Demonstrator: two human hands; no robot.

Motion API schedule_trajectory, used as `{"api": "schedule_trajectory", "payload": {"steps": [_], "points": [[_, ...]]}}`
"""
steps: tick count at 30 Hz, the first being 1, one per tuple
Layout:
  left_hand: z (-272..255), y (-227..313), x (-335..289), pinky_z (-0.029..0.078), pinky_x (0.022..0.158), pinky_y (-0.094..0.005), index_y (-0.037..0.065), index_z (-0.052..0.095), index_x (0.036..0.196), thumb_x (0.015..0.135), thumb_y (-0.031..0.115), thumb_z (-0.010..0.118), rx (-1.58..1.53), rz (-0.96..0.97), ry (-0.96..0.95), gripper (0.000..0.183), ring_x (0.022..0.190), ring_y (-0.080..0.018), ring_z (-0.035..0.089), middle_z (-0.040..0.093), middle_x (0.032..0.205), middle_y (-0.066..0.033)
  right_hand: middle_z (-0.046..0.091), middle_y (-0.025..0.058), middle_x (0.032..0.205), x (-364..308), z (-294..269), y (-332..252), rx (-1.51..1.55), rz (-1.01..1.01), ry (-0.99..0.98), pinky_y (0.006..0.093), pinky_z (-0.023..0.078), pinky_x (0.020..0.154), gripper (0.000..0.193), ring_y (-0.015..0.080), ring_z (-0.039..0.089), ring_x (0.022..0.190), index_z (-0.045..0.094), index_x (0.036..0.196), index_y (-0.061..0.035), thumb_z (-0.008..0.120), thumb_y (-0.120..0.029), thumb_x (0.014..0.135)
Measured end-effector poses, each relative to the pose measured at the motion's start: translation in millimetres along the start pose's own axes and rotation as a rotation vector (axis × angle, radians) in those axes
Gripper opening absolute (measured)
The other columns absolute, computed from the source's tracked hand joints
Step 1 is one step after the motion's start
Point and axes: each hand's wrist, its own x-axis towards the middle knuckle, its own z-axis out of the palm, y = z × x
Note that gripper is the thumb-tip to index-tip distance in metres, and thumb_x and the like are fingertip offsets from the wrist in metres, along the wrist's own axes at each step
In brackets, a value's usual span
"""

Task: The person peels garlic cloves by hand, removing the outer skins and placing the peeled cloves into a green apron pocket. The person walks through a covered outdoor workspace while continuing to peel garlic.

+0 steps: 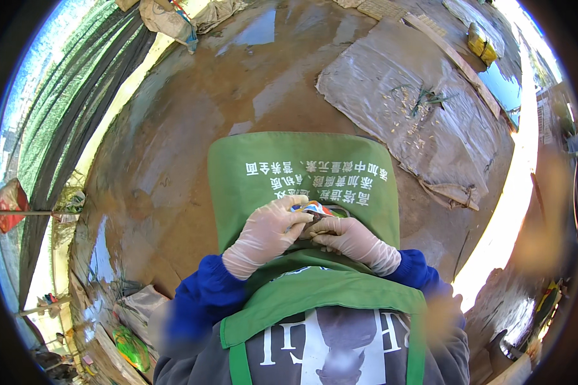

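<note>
My hands meet above my lap, both in thin whitish gloves. Between the fingertips is a small dark brown thing [311,222], mostly covered by the fingers, so its kind does not show. My left hand [263,232] pinches it from the left with curled fingers. From the other side, the thumb and fingers of my right hand [356,241] close on it. Just beyond the fingertips lies something small with white, orange, blue and red patches [313,206], partly hidden. A green apron [302,147] with white print spreads over my lap beneath both hands.
Brown, wet-looking ground [160,167] surrounds me. At the far right lies a greyish sheet [392,83] with pale scraps and green leaves, beside a long wooden board [456,61]. Green netting [58,102] hangs at the left; a pale sack [164,19] sits far left.
</note>
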Motion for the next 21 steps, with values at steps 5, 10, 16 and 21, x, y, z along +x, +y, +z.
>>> {"api": "schedule_trajectory", "payload": {"steps": [5,10,16,21], "points": [[-33.9,-1.7,2.2,0.043,0.093,-0.0317,0.002,0.068,0.106,0.092,0.011,0.053,-0.505,-0.105,0.085,0.022,0.104,-0.0185,0.057,0.062,0.114,-0.0079,0.066,0.0057,0.104,-11.2,-18.3,-32.1,0.431,0.125,-0.105,0.0178,0.045,0.069,0.023,0.0069,0.058,0.086,0.062,0.113,-0.0004,0.057,-0.012,0.094],[-43.4,-26.9,63.7,0.048,0.079,-0.0266,-0.004,0.055,0.122,0.096,0.019,0.050,-1.327,-0.391,0.086,0.035,0.087,-0.0127,0.057,0.063,0.109,-0.0073,0.065,0.0063,0.107,-0.1,-43.8,-66.7,0.637,0.083,-0.078,0.0188,0.047,0.074,0.025,0.0089,0.060,0.090,0.060,0.116,-0.0001,0.059,-0.009,0.093],[-46.2,-54.6,160.2,0.051,0.072,-0.0243,-0.003,0.053,0.125,0.094,0.022,0.053,-1.841,-0.241,0.009,0.039,0.083,-0.0143,0.058,0.063,0.106,-0.0090,0.064,0.0041,0.105,36.3,-81.8,-109.0,0.606,-0.056,-0.006,0.0192,0.047,0.073,0.025,0.0090,0.059,0.094,0.060,0.117,0.0000,0.057,-0.010,0.093],[-37.3,-75.6,207.9,0.053,0.072,-0.0309,-0.002,0.055,0.121,0.096,0.023,0.046,-2.093,-0.322,0.182,0.036,0.085,-0.0203,0.060,0.063,0.105,-0.0122,0.062,0.0047,0.102,98.1,-92.3,-142.0,0.767,-0.225,0.023,0.0199,0.047,0.071,0.027,0.0103,0.058,0.090,0.057,0.119,0.0016,0.054,-0.010,0.095]]}}
